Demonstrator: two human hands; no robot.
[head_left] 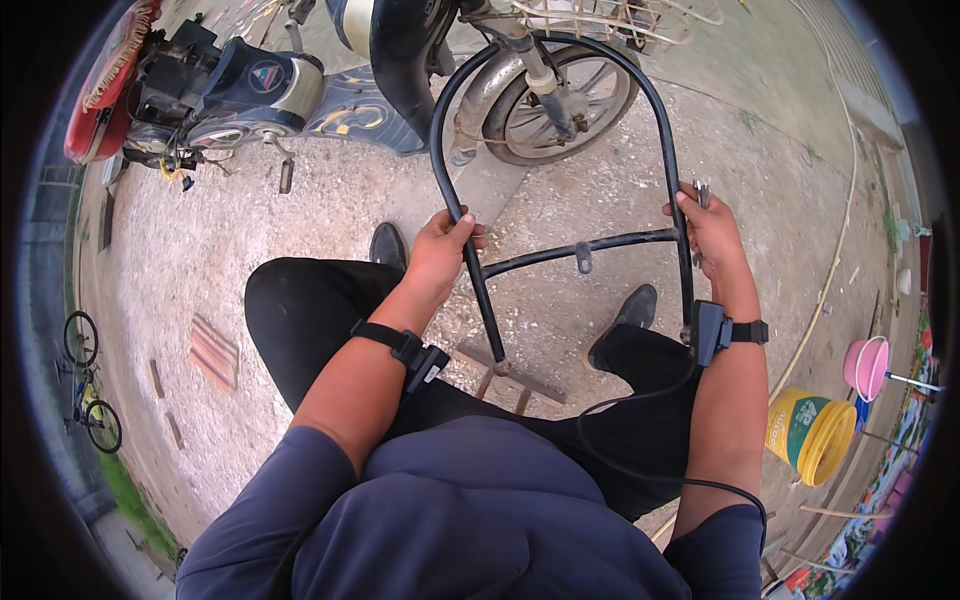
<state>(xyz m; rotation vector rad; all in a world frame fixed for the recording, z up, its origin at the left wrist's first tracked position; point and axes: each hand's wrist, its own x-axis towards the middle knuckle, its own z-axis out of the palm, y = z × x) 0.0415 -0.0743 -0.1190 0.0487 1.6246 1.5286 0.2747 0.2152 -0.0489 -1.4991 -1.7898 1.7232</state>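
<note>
My left hand (442, 243) is wrapped round the left tube of a black bent-tube metal frame (535, 257), which has a crossbar with a small tab in the middle. My right hand (708, 225) grips the right tube, along with a metal tool (702, 193), apparently a wrench, partly hidden by my fingers. The frame's rounded end overlaps the scooter's front wheel (545, 135) in the picture; whether they touch I cannot tell. Below the frame's left end lies a wooden piece (535, 388) on the ground.
A dark scooter (240, 90) lies across the top left. Brick-coloured pieces (213, 355) and a bicycle (95, 425) are at the left. A yellow bucket (820, 445), a pink bucket (866, 368) and a pale hose (830, 285) are at the right.
</note>
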